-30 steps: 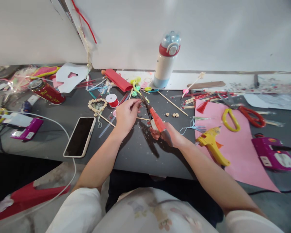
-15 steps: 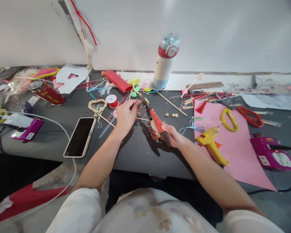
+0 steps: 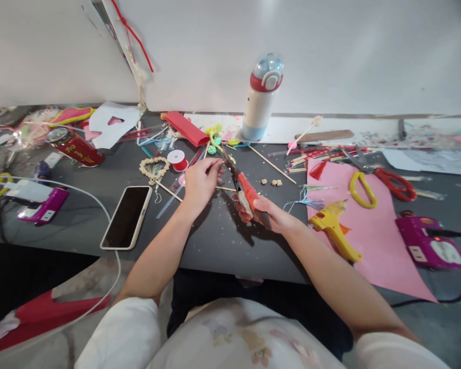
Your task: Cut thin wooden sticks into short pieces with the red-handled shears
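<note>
Right hand (image 3: 269, 213) shifted, thumb (image 3: 262, 204) over orange-handled tool (image 3: 247, 187).

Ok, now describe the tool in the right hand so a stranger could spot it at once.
At the back of the dark table, find the tall white bottle, then come nearer to the right hand. The tool there has an orange-red grip and a dark end pointing toward the table's far side. Unlike the yellow glue gun nearby, it is held.

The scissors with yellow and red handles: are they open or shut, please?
The scissors are open: yellow handle and red handle stand apart.
</note>
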`<state>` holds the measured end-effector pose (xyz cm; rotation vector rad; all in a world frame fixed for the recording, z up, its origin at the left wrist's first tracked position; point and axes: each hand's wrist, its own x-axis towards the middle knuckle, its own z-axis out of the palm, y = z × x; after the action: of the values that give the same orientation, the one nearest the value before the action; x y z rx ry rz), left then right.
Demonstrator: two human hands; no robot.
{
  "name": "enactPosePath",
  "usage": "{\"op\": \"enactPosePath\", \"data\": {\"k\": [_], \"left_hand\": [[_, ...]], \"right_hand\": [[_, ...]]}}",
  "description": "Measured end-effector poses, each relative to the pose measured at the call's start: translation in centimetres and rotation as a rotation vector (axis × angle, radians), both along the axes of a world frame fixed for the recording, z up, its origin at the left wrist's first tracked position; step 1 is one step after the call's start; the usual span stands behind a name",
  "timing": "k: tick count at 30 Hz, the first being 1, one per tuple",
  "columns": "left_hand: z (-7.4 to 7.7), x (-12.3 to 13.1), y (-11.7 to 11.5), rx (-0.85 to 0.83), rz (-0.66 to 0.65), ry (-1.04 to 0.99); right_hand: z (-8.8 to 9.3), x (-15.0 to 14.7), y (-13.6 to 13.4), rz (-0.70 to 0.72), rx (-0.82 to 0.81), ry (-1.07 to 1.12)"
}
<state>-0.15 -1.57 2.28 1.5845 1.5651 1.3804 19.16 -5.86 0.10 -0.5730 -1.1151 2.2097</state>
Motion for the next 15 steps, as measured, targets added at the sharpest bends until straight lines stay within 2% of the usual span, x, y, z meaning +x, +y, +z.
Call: {"op": "enactPosePath", "data": {"k": [6,9,11,15], "left_hand": [[-0.1,0.0,-0.1,0.045,-0.027,-0.043],[-0.5,0.5,0.0,-0.017,-0.040,-0.157],[-0.9,1.0,-0.2,-0.139,-0.108,-0.249],[-1.2,2.5,-1.3,-0.346,-0.382,-0.341]], "right_hand": [[-0.1,-0.2,0.1,-0.030,-0.003,-0.002],[-0.2,-0.2,0.2,-0.062,0.006,0.020],[-0.2,-0.3,0.3,-0.088,0.017,0.033],[-0.7,-0.3,0.6,-0.151,0.090,0.001]]}}
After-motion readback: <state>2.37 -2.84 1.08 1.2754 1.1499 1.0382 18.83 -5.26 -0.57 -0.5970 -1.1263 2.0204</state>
